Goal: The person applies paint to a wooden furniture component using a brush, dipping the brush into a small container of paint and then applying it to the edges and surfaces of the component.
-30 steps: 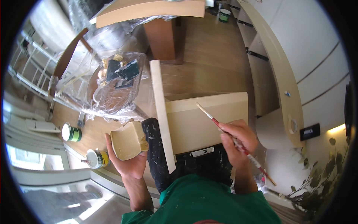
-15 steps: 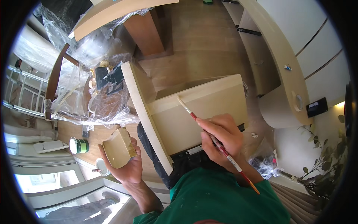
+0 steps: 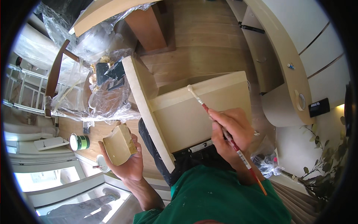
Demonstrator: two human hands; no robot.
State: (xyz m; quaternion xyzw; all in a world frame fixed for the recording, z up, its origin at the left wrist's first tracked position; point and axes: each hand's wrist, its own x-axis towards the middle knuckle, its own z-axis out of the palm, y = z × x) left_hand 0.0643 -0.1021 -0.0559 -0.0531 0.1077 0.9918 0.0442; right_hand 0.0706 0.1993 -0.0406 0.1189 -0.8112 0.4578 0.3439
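Observation:
My right hand (image 3: 236, 132) pinches a thin paintbrush (image 3: 204, 107) with a red and orange handle. Its pale, paint-coated bristles rest at the upper edge of a beige drawer (image 3: 186, 125), which lies tilted over my dark-trousered legs. The drawer's taller front panel (image 3: 143, 112) stands to the left, and a black runner (image 3: 182, 154) shows along the near side. In my left hand (image 3: 128, 171), fingers and thumb wrap round a small cut-open beige container (image 3: 118, 145) with paint-smeared sides. It is held beside the front panel, apart from it.
A green-and-white paint bucket (image 3: 79, 142) and a white tub (image 3: 101, 163) with a brush stand at left. Plastic sheeting (image 3: 108, 97) covers furniture, near a wooden chair (image 3: 56, 74) and a ladder (image 3: 28, 89). At right, a curved counter (image 3: 287, 52) carries a tape roll (image 3: 300, 100) and a phone (image 3: 319, 107).
The brush tip and my right hand have moved a little to the right along the drawer's upper edge. The view has shifted slightly; my left hand still holds the container.

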